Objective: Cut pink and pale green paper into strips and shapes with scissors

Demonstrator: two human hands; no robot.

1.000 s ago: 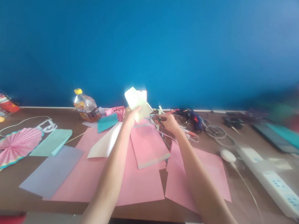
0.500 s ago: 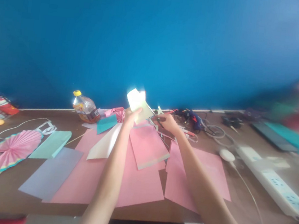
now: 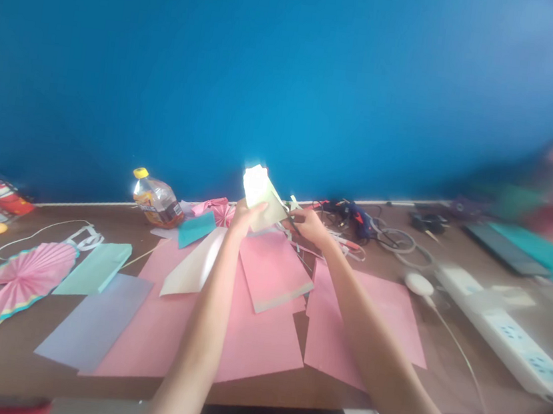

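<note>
My left hand (image 3: 245, 218) is closed on a pale cream sheet of paper (image 3: 266, 214), thumb on its near face, held up above the far part of the table. The paper's top end is washed out by glare. Close by on the right, my right hand (image 3: 308, 228) is closed round what looks like dark-handled scissors (image 3: 297, 219), their front end at the paper's right edge. The blades are too small to make out. Below the hands lies a pink folded paper (image 3: 275, 274) on larger pink sheets (image 3: 258, 352), beside a folded white paper (image 3: 191, 267).
On the left are a pink pleated fan (image 3: 39, 275), a mint paper (image 3: 95, 269), a lilac sheet (image 3: 96, 319) and a yellow-capped bottle (image 3: 159, 202). A white power strip (image 3: 507, 333), a white plug (image 3: 418, 283) and cables (image 3: 398, 242) lie right. A blue wall (image 3: 291, 88) stands behind.
The cream paper has shifted slightly right and turned, its top end narrower in view. My left hand has moved a little right with it; my right hand stays at the paper's edge.
</note>
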